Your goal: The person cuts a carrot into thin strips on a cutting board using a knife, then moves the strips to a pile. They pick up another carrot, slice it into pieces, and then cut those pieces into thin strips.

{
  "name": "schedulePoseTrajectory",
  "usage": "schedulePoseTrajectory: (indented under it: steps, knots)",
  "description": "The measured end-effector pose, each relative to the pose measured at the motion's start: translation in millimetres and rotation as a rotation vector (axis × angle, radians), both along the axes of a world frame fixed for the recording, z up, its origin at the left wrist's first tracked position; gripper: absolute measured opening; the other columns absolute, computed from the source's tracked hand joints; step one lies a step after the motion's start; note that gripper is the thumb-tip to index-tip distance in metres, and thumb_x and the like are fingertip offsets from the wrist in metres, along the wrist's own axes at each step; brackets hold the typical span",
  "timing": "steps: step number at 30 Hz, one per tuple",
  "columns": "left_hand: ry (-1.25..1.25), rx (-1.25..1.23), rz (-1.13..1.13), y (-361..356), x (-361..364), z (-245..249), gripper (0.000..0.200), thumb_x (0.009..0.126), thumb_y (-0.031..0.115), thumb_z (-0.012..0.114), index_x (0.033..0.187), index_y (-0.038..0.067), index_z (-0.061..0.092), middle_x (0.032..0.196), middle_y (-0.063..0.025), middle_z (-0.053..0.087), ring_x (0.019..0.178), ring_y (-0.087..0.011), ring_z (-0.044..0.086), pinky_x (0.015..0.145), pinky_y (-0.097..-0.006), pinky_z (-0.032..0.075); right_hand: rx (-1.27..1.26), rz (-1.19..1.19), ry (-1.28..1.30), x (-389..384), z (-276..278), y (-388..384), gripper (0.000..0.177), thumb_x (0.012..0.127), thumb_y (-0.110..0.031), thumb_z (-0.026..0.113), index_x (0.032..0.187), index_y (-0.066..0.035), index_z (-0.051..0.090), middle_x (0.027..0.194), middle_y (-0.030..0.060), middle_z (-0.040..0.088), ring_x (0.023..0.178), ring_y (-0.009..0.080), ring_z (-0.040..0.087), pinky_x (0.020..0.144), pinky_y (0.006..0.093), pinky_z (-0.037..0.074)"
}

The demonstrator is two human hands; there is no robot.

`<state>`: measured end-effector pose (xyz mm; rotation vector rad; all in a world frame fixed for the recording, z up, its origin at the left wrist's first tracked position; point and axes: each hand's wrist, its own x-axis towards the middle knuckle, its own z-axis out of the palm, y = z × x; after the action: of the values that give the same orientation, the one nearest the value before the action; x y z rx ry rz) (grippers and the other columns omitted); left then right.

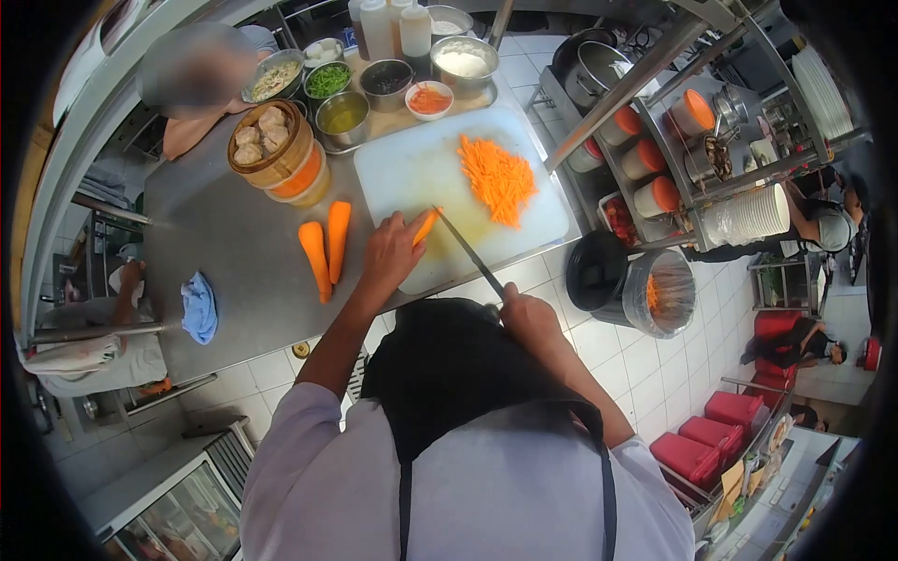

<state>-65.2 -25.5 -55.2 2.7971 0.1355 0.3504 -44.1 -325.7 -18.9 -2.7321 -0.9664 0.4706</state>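
My left hand [393, 251] presses a piece of carrot [426, 227] against the white cutting board [393, 168]. In my right hand [531, 318] is the handle of a knife [475, 254], whose blade reaches up and left so that its tip lies right at the carrot's end. A heap of orange carrot strips [498, 181] covers the board's right part. Left of the board, two whole peeled carrots [325, 251] lie side by side on the steel table [253, 313].
A bamboo steamer [271, 154] of dumplings stands left of the board. Bowls of chopped greens [327, 81] and other ingredients, plus squeeze bottles [377, 33], line the back. A blue cloth [198, 309] lies left. A lined bin [659, 292] stands right. Another person [192, 79] is opposite.
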Motion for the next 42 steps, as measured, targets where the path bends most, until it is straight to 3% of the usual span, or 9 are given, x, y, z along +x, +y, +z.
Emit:
schedulePoseTrajectory:
  steps: [8, 17, 23, 27, 30, 34, 38, 40, 42]
  knots:
    - [0.001, -0.022, -0.005, 3, 0, -7, 0.058, 0.086, 0.020, 0.077, 0.143, 0.019, 0.064, 0.096, -0.0130, 0.059, 0.090, -0.0322, 0.066, 0.080, -0.0446, 0.057, 0.113, -0.007, 0.016, 13, -36, 34, 0.018, 0.093, -0.009, 0.057, 0.108, 0.001, 0.056, 0.074, 0.0205, 0.071, 0.068, 0.0392, 0.071, 0.060, 0.0519, 0.056]
    - [0.004, -0.186, 0.011, 9, 41, 10, 0.048, 0.089, 0.029, 0.079, 0.130, 0.006, 0.069, 0.114, -0.0165, 0.068, 0.106, -0.0367, 0.067, 0.090, -0.0488, 0.055, 0.420, -0.269, -0.153, -12, 13, -19, 0.017, 0.095, -0.012, 0.065, 0.102, -0.003, 0.053, 0.079, 0.0228, 0.069, 0.070, 0.0453, 0.067, 0.063, 0.0550, 0.053]
    - [0.177, -0.019, -0.116, 9, 108, -18, 0.019, 0.087, 0.017, 0.073, 0.101, 0.004, 0.073, 0.092, -0.0160, 0.072, 0.090, -0.0387, 0.069, 0.083, -0.0499, 0.056, 0.453, -0.526, -0.104, -40, 1, -65, 0.017, 0.099, -0.016, 0.063, 0.102, -0.003, 0.053, 0.082, 0.0227, 0.069, 0.072, 0.0466, 0.068, 0.066, 0.0557, 0.054]
    - [0.075, -0.018, -0.095, 20, 122, -22, 0.019, 0.087, 0.014, 0.074, 0.106, 0.008, 0.073, 0.094, -0.0157, 0.075, 0.090, -0.0348, 0.072, 0.082, -0.0445, 0.057, 0.469, -0.686, -0.131, -63, -18, -95, 0.017, 0.100, -0.018, 0.063, 0.103, -0.004, 0.054, 0.080, 0.0240, 0.069, 0.073, 0.0473, 0.067, 0.066, 0.0568, 0.053]
    - [-0.187, -0.513, -0.042, -50, 115, 79, 0.019, 0.088, -0.001, 0.070, 0.107, 0.003, 0.071, 0.090, -0.0089, 0.071, 0.083, -0.0283, 0.069, 0.077, -0.0391, 0.056, 0.487, -0.825, -0.091, -87, -21, -120, 0.018, 0.101, -0.019, 0.063, 0.103, -0.004, 0.054, 0.078, 0.0244, 0.068, 0.073, 0.0473, 0.067, 0.066, 0.0575, 0.052]
    - [-1.081, -0.516, -0.577, -191, 101, 244, 0.026, 0.088, -0.003, 0.074, 0.114, 0.000, 0.072, 0.104, -0.0086, 0.071, 0.095, -0.0220, 0.068, 0.081, -0.0369, 0.056, 0.506, -0.997, -0.062, -115, -50, -145, 0.019, 0.102, -0.020, 0.062, 0.104, -0.004, 0.052, 0.076, 0.0249, 0.068, 0.073, 0.0479, 0.067, 0.066, 0.0580, 0.051]
    - [-0.817, -0.394, -1.180, -336, 142, 290, 0.046, 0.085, 0.006, 0.080, 0.130, 0.009, 0.070, 0.115, -0.0141, 0.069, 0.101, -0.0315, 0.068, 0.092, -0.0410, 0.056, 0.531, -1.001, -0.049, -118, -49, -156, 0.019, 0.103, -0.021, 0.061, 0.103, -0.004, 0.052, 0.078, 0.0249, 0.068, 0.074, 0.0483, 0.067, 0.067, 0.0580, 0.051]
    - [-0.489, -0.470, -1.139, -375, 148, 270, 0.049, 0.084, 0.007, 0.081, 0.132, 0.012, 0.071, 0.120, -0.0141, 0.068, 0.108, -0.0354, 0.068, 0.095, -0.0429, 0.055, 0.520, -0.996, -0.056, -115, -46, -159, 0.018, 0.102, -0.020, 0.061, 0.102, -0.004, 0.053, 0.080, 0.0249, 0.069, 0.076, 0.0482, 0.067, 0.068, 0.0580, 0.052]
    - [-0.463, -0.536, -1.049, -365, 141, 255, 0.046, 0.087, 0.006, 0.080, 0.132, 0.011, 0.071, 0.126, -0.0128, 0.069, 0.115, -0.0338, 0.067, 0.098, -0.0431, 0.055, 0.528, -0.966, -0.078, -110, -52, -160, 0.018, 0.101, -0.020, 0.063, 0.103, -0.004, 0.054, 0.081, 0.0249, 0.069, 0.076, 0.0483, 0.068, 0.068, 0.0579, 0.053]
